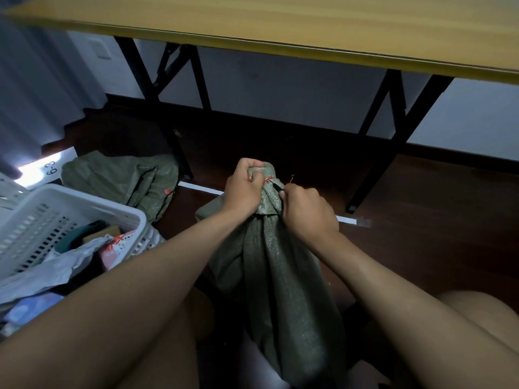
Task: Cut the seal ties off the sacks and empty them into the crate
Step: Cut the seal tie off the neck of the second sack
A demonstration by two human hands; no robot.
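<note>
Two hands work at the neck of one green woven sack [280,276], which stands at centre frame between our knees, its gathered mouth raised to the middle of the picture. Our left hand [243,192] is clenched round the bunched top of the neck. Our right hand [307,213] is curled round a small dark tool [278,188], too little of it showing to name, with its tip set against the red seal tie [268,179].

Handling, as we judge it: the cloth is soft, limp and somewhat slick, creasing under the fist, so it gives no stiff edge to cut against. The body bulges and stands on its own, which suggests some weight inside; how much we cannot tell. The best hold looks to be where the left hand already is, on the neck close by the tie, keeping the tie taut and the fingers clear of the blade.

Edges and room: the white slatted crate [56,214] sits at lower left, just beside our left forearm, already holding parcels, so tipping room over its rim is limited. A slack second sack [120,178] lies on the floor at left centre, beyond the crate. The table [280,29] edge runs across the top of the frame and its black legs [393,130] stand at right and left behind the sack; lifting the sack high risks that edge. Open dark floor lies to the right.
</note>
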